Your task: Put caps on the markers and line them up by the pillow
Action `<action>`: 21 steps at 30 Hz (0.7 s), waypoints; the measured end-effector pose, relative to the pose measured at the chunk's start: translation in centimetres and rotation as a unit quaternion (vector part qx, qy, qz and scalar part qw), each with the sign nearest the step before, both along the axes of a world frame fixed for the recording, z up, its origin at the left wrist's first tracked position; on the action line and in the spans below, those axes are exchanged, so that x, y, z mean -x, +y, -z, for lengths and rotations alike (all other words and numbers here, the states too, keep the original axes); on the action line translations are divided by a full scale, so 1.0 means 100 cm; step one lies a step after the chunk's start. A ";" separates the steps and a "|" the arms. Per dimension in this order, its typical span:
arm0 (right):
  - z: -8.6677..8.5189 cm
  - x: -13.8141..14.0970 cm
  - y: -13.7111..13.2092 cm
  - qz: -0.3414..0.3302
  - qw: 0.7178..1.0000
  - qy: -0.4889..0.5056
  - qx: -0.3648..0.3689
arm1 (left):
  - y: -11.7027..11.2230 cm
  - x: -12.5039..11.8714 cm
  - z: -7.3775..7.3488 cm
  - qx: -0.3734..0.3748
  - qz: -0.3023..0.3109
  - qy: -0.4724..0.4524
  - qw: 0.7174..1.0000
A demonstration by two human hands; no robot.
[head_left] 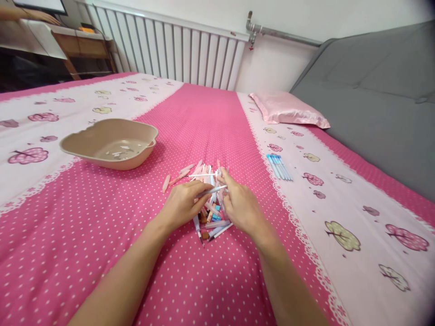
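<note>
My left hand (185, 199) is closed round a pale grey-white pen barrel (212, 190), whose thin white end points at my right hand. My right hand (243, 203) has its fingers bent around a thin white pen refill (202, 175), which reaches left with a dark tip; the exact grip is partly hidden. Beneath both hands lies a loose pile of pen parts (217, 224): pink and whitish barrels, dark-tipped refills, and small blue and brown pieces. A pink barrel (166, 183) lies at the pile's left edge.
A beige plastic basin (108, 131) with small white bits in it stands to the left. Several blue pens (279, 167) lie side by side on the right. Farther off are a pink pillow (288, 110), a radiator (163, 45) and another person's arm (30, 16) at a desk.
</note>
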State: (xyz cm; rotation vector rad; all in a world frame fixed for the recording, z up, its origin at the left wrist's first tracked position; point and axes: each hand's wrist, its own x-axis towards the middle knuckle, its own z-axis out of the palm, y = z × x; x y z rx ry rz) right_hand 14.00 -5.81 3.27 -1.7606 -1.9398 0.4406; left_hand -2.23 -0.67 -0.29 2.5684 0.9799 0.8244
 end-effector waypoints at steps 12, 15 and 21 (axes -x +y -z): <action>0.007 -0.006 0.002 -0.030 0.991 0.090 -0.093 | 0.001 0.000 -0.004 0.011 -0.052 -0.073 0.996; 0.008 -0.010 0.003 0.003 0.991 0.085 -0.104 | 0.003 0.002 -0.004 0.050 -0.123 -0.148 0.980; 0.004 -0.010 0.002 -0.014 0.997 0.047 -0.053 | 0.009 0.007 -0.005 0.187 -0.222 -0.387 0.875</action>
